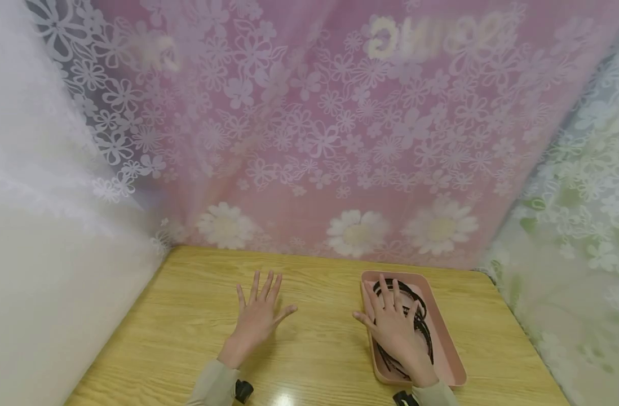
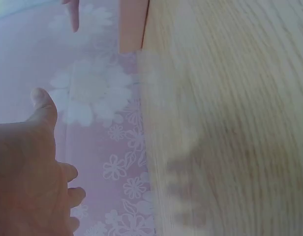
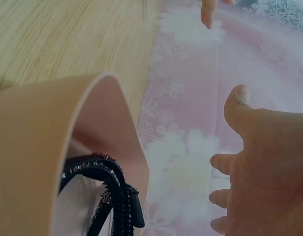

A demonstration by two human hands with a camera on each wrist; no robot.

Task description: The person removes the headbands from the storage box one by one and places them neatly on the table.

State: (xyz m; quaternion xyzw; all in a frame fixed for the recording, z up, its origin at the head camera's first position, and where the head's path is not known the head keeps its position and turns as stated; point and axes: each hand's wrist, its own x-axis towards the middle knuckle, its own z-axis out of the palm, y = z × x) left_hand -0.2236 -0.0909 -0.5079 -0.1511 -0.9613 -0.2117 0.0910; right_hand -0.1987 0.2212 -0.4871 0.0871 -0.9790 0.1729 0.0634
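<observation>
My left hand (image 1: 259, 318) hovers over the left middle of the wooden table (image 1: 319, 338), fingers spread and holding nothing. Its thumb points toward the right hand, and its shadow falls on the wood in the left wrist view. My right hand (image 1: 396, 335), also with spread fingers, is above a pink rectangular tray (image 1: 451, 355), partly hiding what lies inside. In the tray are several black looped bands (image 3: 123, 206) set with glittering stones, looking like headbands. The right wrist view shows the palm and thumb away from these bands, with nothing gripped.
A pink curtain (image 1: 309, 186) printed with white flowers hangs along the table's back edge. A pale sheet (image 1: 61, 225) borders the left side, and a green-and-white floral one (image 1: 578, 242) the right. Dark straps (image 1: 243, 390) sit at both wrists, by the light sleeves.
</observation>
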